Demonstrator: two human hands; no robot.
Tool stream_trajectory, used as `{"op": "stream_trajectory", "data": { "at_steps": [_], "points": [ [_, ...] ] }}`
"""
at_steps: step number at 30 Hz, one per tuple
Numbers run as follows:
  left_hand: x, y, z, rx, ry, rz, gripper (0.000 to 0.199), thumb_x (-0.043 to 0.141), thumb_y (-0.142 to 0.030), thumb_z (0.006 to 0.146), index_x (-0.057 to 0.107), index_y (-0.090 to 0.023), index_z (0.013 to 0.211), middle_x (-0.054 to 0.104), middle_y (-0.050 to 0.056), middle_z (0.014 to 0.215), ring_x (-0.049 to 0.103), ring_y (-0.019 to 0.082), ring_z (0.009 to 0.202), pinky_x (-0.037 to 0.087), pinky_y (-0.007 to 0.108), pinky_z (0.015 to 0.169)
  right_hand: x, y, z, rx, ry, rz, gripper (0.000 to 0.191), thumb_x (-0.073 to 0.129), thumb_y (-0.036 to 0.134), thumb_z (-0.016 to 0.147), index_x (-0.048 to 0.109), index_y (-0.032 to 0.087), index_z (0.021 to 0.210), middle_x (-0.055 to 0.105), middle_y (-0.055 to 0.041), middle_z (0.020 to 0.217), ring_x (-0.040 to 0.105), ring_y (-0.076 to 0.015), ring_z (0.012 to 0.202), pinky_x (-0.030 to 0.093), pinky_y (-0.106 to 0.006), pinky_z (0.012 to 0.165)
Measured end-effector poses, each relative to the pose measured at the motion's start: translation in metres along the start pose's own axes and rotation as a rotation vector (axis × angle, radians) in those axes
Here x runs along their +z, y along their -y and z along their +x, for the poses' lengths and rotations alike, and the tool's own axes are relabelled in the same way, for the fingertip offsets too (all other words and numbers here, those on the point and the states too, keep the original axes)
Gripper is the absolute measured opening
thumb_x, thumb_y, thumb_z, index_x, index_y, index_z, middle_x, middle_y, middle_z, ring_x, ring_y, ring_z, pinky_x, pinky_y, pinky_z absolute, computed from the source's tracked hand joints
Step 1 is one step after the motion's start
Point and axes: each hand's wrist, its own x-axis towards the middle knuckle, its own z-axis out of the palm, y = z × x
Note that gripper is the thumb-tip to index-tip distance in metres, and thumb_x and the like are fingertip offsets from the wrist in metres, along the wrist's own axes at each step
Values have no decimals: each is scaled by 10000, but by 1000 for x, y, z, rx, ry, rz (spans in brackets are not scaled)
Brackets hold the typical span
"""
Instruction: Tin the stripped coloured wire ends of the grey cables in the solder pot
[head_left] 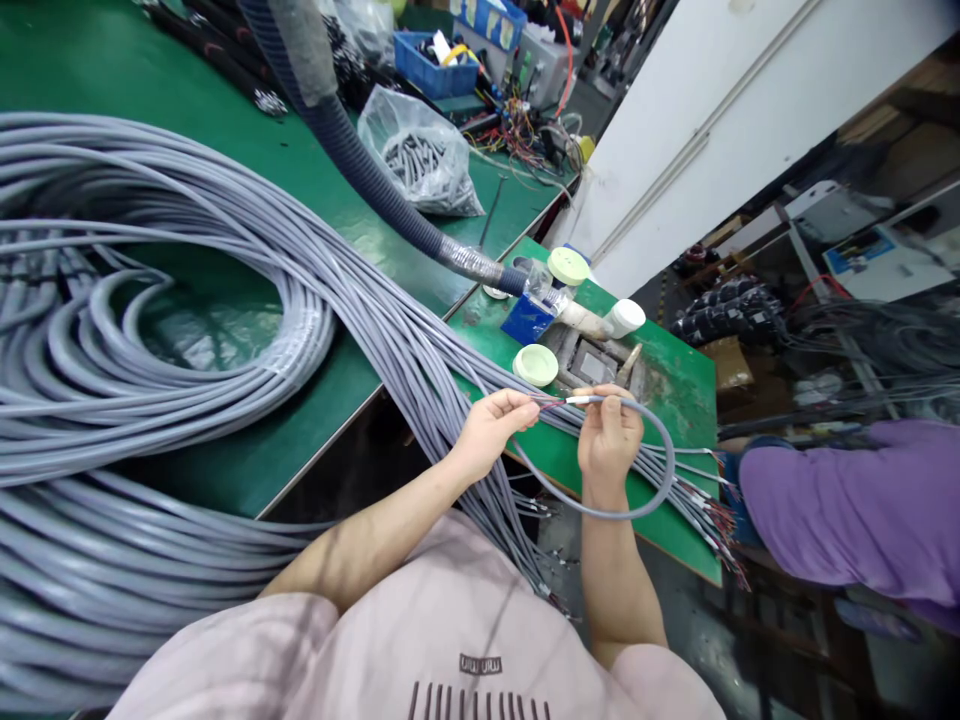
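Note:
A grey cable (667,450) loops down and round to its stripped end, where a white section and thin dark red wires show. My right hand (611,432) pinches the cable just behind that white section. Facing it, my left hand (495,425) has its fingers closed on the thin wires (553,404). Under both hands runs a thick bundle of grey cables (420,350), its stripped ends fanned out at the right edge of the green board (682,380).
Behind the hands are a soldering fixture (596,362), an open pale green tub (535,365) and a white cup (627,317). A ribbed hose (375,190) hangs across the bench. Coiled cables (300,340) cover the left. A person in purple (847,500) is at right.

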Motion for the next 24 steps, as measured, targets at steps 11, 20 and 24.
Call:
{"op": "stream_trajectory", "data": {
  "at_steps": [11, 20, 24],
  "points": [
    [-5, -2, 2, -58, 21, 0, 263, 813, -313, 589, 629, -155, 691, 631, -27, 662, 502, 75, 597, 372, 230, 619, -1, 3, -2, -14, 24, -21, 201, 631, 404, 813, 637, 204, 811, 704, -2, 727, 659, -146, 640, 530, -297, 637],
    [-10, -8, 5, -85, 44, -6, 220, 750, -360, 645, 669, -157, 670, 666, 11, 650, 569, 112, 627, 413, 251, 649, -3, 2, -2, -22, 57, -17, 178, 622, 374, 834, 658, 200, 822, 710, -4, 734, 665, -145, 655, 532, -292, 645],
    [-11, -7, 6, -73, 49, -2, 245, 776, -376, 634, 671, -157, 670, 674, 11, 652, 575, 113, 626, 420, 250, 646, -4, 2, -1, -28, 77, 36, 157, 628, 347, 841, 673, 198, 833, 723, -4, 742, 670, -136, 660, 532, -276, 652]
  ]
}}
